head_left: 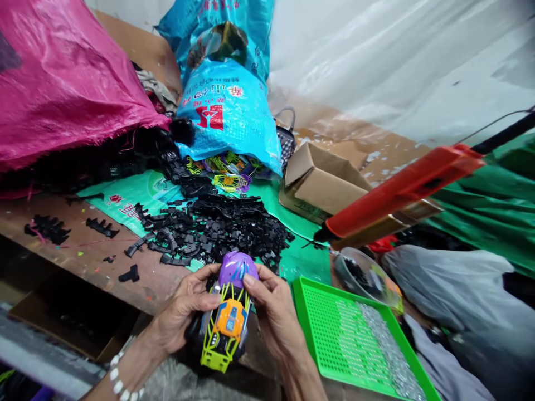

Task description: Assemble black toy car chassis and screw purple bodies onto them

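Note:
Between my two hands is a toy car (230,317) with a purple front, a yellow-green cage frame and an orange centre piece. My left hand (181,309) grips its left side, the thumb lying along the frame; a white bead bracelet circles that wrist. On the other side, my right hand (273,303) is closed on the car with the thumb pressed against the purple part. Dark wheels show partly under the body. Just beyond the car lies a heap of small black plastic parts (217,228).
A green tray (330,328) holding small shiny screws sits at right, near a clear tub (361,275). An orange-red power screwdriver (401,189) hangs above. Behind are a cardboard box (321,184), a blue sack (232,111) and a pink sack (71,83).

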### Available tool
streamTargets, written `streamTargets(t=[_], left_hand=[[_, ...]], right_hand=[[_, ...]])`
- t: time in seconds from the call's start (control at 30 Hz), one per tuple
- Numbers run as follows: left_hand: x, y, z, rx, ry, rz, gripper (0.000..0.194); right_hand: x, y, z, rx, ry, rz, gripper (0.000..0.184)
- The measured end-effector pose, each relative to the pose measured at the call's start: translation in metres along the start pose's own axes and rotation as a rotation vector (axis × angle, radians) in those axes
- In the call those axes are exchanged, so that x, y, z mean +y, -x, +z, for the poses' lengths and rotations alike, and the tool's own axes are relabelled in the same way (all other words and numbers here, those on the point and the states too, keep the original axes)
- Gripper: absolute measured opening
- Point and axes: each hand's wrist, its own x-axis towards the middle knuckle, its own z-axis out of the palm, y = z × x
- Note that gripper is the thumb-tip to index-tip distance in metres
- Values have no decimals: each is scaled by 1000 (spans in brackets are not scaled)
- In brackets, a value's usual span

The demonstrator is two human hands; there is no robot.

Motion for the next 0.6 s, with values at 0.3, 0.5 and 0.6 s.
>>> streamTargets(t=[0.3, 0.5, 0.6], left_hand=[[5, 1, 7, 50, -316, 31, 44], [5, 17, 24, 240, -1158, 466, 77], [-12, 14, 32, 212, -1346, 588, 92]], right_hand=[[4, -1, 4, 103, -169, 12, 37], [-2, 1, 7, 290, 14, -208, 36], [-4, 5, 19, 390, 273, -317, 40]])
